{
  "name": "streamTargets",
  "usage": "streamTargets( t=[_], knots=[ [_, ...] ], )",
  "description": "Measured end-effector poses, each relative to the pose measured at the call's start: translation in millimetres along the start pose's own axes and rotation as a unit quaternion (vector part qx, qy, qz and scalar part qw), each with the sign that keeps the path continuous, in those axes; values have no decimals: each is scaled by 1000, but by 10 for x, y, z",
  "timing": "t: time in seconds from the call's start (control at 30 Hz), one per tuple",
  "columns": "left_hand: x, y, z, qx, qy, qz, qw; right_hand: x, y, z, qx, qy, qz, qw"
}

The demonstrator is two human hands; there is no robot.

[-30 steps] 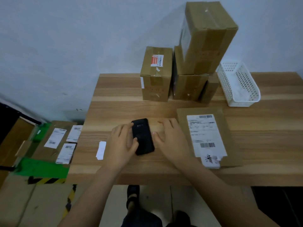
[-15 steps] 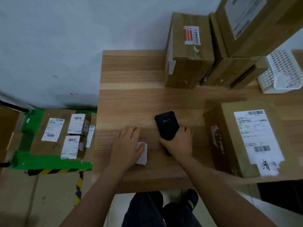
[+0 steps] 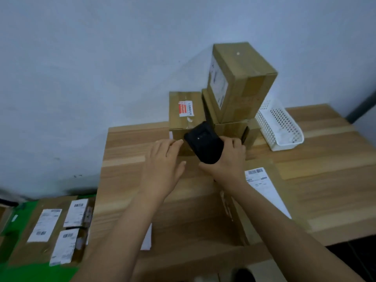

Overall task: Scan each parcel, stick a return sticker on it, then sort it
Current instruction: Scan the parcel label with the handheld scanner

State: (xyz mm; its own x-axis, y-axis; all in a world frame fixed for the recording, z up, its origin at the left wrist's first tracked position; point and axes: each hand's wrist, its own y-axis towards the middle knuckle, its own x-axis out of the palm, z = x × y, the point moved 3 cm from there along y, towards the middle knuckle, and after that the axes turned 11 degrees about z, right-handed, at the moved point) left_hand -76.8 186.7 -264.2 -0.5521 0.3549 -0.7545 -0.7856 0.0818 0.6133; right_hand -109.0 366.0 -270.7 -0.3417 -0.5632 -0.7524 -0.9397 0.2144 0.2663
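Since the previous frame my right hand [image 3: 230, 159] has lifted the black scanner [image 3: 203, 143] off the wooden table [image 3: 325, 159]. Its fingers wrap the scanner, held before the red-stickered parcel [image 3: 183, 121]. My left hand [image 3: 162, 167] has left the sticker sheet [image 3: 147, 239]; its straight fingertips are at that parcel's front. A white basket [image 3: 274, 123] stands to the right. Labelled parcels [image 3: 45, 224] lie on the floor, below a pale wall [image 3: 81, 78].

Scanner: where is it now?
Head view, centre: the scanner is gripped in the right hand, held up before the box stack, left hand beside it.
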Motion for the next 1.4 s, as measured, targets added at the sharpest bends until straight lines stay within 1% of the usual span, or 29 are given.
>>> streamTargets(
  t=[0.07, 0.17, 0.27, 0.33, 0.37, 0.43, 0.47, 0.53, 0.6, 0.67, 0.73, 0.83, 0.9, 0.93, 0.97, 1.07, 1.13, 1.2, 1.3, 1.4],
  knots=[
    [41, 94, 245, 3, 4, 15, 1000, -155, 132, 178, -18, 10, 4, 1000],
    [182, 144, 618, -1, 32, 21, 999, -416, 303, 526, -78, 2, 2, 997],
    [344, 115, 993, -33, 61, 14, 998, -717, 477, 868, -146, -18, -37, 988],
    [423, 88, 1241, -40, 70, 20, 997, -912, 596, 1027, -216, -60, -47, 973],
    [447, 74, 1352, -41, 76, 26, 996, -1000, 650, 1074, -264, -87, -49, 959],
    [479, 50, 1539, -46, 88, 39, 994, -1131, 759, 1135, -359, -145, -66, 920],
    [487, 36, 1614, -50, 93, 42, 994, -1188, 807, 1143, -409, -170, -76, 893],
    [500, -23, 1721, -59, 107, 43, 992, -1293, 868, 1134, -511, -220, -87, 826],
    [509, -114, 1782, -73, 123, 32, 989, -1375, 903, 1109, -601, -245, -82, 756],
    [520, -206, 1835, -93, 129, 13, 987, -1415, 899, 1076, -654, -264, -89, 703],
    [532, -292, 1878, -111, 129, 6, 985, -1413, 877, 1058, -699, -272, -76, 657],
    [572, -369, 1927, -121, 132, 4, 984, -1444, 806, 974, -729, -300, -78, 610],
    [598, -393, 1956, -127, 130, 4, 983, -1444, 765, 971, -748, -324, -98, 572],
    [600, -401, 1979, -129, 129, 1, 983, -1443, 778, 978, -754, -342, -95, 552],
    [593, -408, 2004, -129, 128, 1, 983, -1456, 791, 961, -755, -358, -90, 542],
    [554, -450, 2033, -129, 131, 12, 983, -1465, 808, 923, -756, -349, -61, 550],
    [541, -484, 2014, -132, 133, 19, 982, -1452, 839, 891, -756, -356, -52, 547],
    [530, -504, 2000, -132, 137, 28, 981, -1446, 851, 847, -758, -346, -36, 551],
    [521, -484, 2000, -132, 141, 35, 981, -1448, 830, 807, -773, -315, -28, 549],
    [506, -445, 1987, -132, 139, 31, 981, -1478, 851, 793, -772, -281, -18, 569]
  ],
)
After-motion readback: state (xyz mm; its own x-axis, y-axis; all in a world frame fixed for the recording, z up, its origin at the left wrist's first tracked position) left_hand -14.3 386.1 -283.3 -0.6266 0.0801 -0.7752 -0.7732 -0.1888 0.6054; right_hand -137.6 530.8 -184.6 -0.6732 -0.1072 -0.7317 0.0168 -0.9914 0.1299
